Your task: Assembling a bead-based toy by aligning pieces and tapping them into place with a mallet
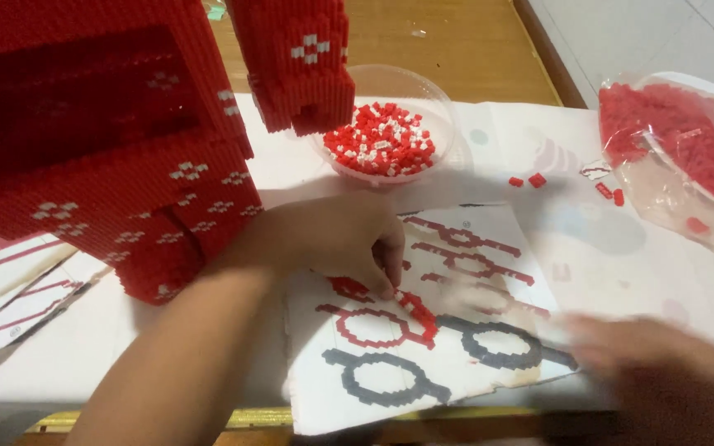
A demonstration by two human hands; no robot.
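Note:
My left hand [336,239] rests on a printed pattern sheet [489,272], its fingertips pinching a short strip of red and white small bricks [416,310] lying on the sheet. My right hand [662,363] is blurred at the lower right, over the sheet's right edge, and whether it holds anything is unclear. A clear bowl [410,87] with several loose red and white bricks stands behind the left hand.
A large red brick-built model [109,140] with white flower marks fills the upper left. A clear plastic bag of red bricks [679,149] lies at the right. A few loose red bricks [530,180] sit on the white paper. More pattern sheets [18,289] lie at the left.

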